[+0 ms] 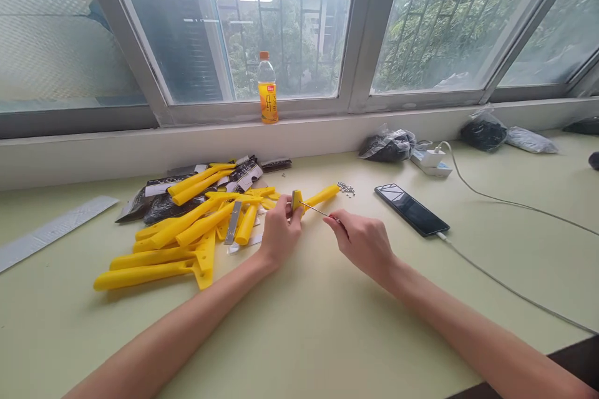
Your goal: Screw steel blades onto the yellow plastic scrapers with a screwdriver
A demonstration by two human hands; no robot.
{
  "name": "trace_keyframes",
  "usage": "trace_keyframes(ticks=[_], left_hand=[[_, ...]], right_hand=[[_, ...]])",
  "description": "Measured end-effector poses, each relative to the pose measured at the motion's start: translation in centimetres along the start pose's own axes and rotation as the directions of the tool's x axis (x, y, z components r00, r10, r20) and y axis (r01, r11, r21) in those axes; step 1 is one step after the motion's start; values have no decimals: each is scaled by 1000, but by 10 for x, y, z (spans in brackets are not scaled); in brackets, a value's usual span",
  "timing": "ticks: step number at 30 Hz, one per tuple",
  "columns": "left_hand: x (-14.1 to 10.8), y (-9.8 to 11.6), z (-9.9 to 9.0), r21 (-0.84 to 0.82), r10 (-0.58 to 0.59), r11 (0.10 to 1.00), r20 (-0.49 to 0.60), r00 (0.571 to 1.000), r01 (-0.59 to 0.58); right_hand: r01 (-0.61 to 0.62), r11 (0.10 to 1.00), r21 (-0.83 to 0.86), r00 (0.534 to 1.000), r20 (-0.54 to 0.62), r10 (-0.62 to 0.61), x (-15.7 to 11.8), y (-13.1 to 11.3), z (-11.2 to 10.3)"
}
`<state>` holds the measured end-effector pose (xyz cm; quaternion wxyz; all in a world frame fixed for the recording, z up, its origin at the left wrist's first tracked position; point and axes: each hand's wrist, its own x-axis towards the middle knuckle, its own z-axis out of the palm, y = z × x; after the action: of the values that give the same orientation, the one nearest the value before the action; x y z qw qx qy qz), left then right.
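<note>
My left hand [281,235] grips the head of a yellow plastic scraper [324,197], its handle pointing away to the right. Closed around a thin screwdriver [315,209], my right hand [365,242] holds it nearly level, with the shaft's tip at the scraper's head. The screwdriver's handle is mostly hidden in my fingers. Small metal nuts or screws [346,188] lie in a heap just beyond the scraper's handle. To the left of my left hand is a pile of yellow scrapers [187,229], with a flat grey metal blade [233,223] among them.
Packets in dark plastic [161,190] lie behind the pile. A grey strip [56,230] is at far left. On the right are a phone [412,209] on a cable, a power strip [431,165] and bagged dark items [387,144]. An orange-capped bottle [268,96] stands on the sill.
</note>
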<state>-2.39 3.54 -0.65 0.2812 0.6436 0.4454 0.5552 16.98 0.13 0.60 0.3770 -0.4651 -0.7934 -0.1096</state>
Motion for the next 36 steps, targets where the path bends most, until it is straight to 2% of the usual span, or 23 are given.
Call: trace_keyframes(ticks=[4, 9, 12, 17, 21, 25, 29, 32, 36], left_hand=[[3, -2, -2, 16, -38, 999, 30, 999, 37], [5, -1, -3, -44, -123, 991, 51, 991, 125], [4, 2, -3, -39, -113, 993, 66, 991, 115], [2, 2, -4, 31, -50, 998, 61, 997, 48], [1, 2, -4, 90, 6, 996, 64, 998, -11], [1, 0, -5, 123, 31, 992, 54, 998, -38], [2, -4, -5, 143, 79, 986, 35, 996, -83], [2, -5, -6, 183, 111, 976, 38, 993, -116], [2, -6, -6, 273, 153, 949, 39, 987, -158]], right_hand=[[4, 999, 35, 999, 39, -6, 2, 0, 0], [104, 993, 54, 991, 80, -109, 8, 12, -3], [122, 990, 66, 988, 85, -127, 9, 14, -4], [34, 981, 190, 991, 118, -58, 4, 5, -7], [-148, 924, 352, 983, 156, 97, 0, -5, -8], [-382, 758, 529, 924, 245, 295, 2, -11, -11], [-588, 489, 644, 805, 410, 428, 7, -15, -17], [-693, 240, 680, 702, 559, 442, 9, -16, -19], [-748, -69, 661, 594, 711, 377, 12, -11, -20]])
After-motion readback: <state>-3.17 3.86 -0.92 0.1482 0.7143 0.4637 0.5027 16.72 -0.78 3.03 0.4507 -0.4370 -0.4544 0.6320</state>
